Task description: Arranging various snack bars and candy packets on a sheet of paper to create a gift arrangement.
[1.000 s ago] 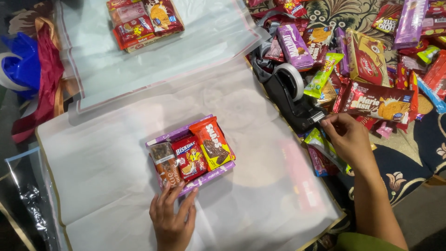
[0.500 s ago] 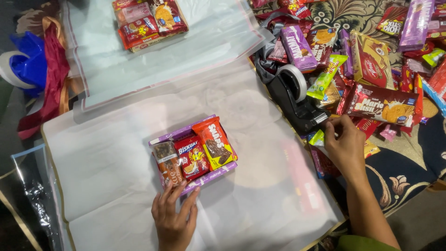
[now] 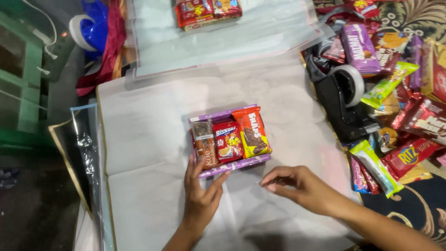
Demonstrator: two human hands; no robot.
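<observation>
My left hand (image 3: pixel 200 193) lies flat on the white wrapping paper (image 3: pixel 144 139), fingers spread and open, fingertips pressed against the near edge of the small bundle of snack packets on a purple tray (image 3: pixel 230 138). It grips nothing; it only steadies. The bundle sits near the middle of the sheet, well apart from the loose pile at the right.

My right hand (image 3: pixel 302 186) hovers just above the paper to the right of the bundle, thumb and forefinger pinched narrow. Something small and pale may sit between them, perhaps a bit of clear tape; I cannot tell.

Doing this well, as I judge it: keep the left fingers firm so the bundle does not skate on the slick sheet, keep it square to the paper's edges, and bring the pinched hand in low so nothing catches.

Count. Packets in the bundle: three — one brown, one red, one orange. Second bundle of packets (image 3: pixel 209 11) at the top, on another pale sheet (image 3: pixel 260 37): one, partly cut off. Black tape dispenser with a white roll (image 3: pixel 346 100): one. Blue and red ribbon heap (image 3: pixel 100 37): one. Loose snack packets (image 3: pixel 395 116) at right: many, overlapping, not countable.
</observation>
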